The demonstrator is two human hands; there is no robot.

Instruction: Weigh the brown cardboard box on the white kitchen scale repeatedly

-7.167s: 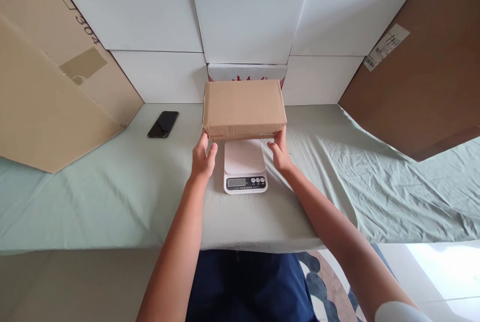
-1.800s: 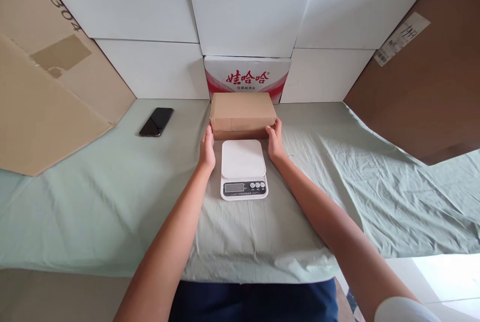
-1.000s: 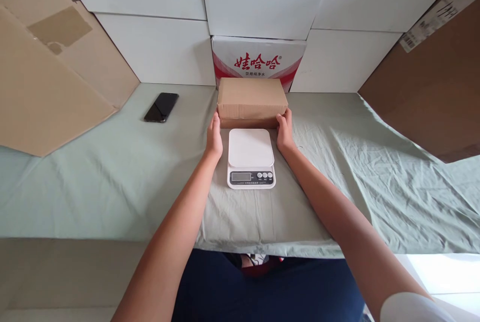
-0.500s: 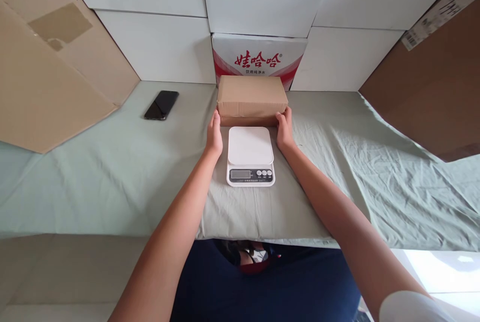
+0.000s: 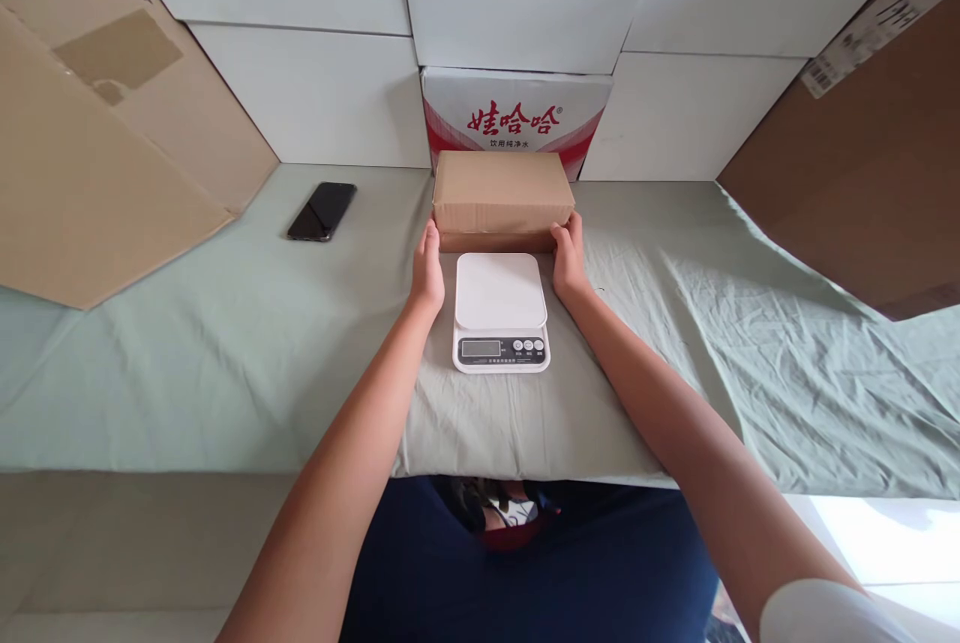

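Note:
A closed brown cardboard box (image 5: 502,185) sits between my two hands, just behind a white kitchen scale. My left hand (image 5: 428,268) grips its left end, thumb at the front corner and the other fingers mostly hidden. At the right end, my right hand (image 5: 569,253) is closed on the box with the thumb on its front face. Between my wrists lies the digital kitchen scale (image 5: 501,293), with its bare platform toward the box and its dark button panel toward me. Its display looks blank.
A black phone (image 5: 322,212) lies on the green cloth (image 5: 225,353) at the left. Behind the box stands a red-and-white printed carton (image 5: 517,113) against white panels. Large cardboard sheets flank the table at left (image 5: 112,153) and right (image 5: 862,163).
Both hands keep the same hold on the cardboard box, and the scale stays where it was. Only a very slight shift of the camera view shows.

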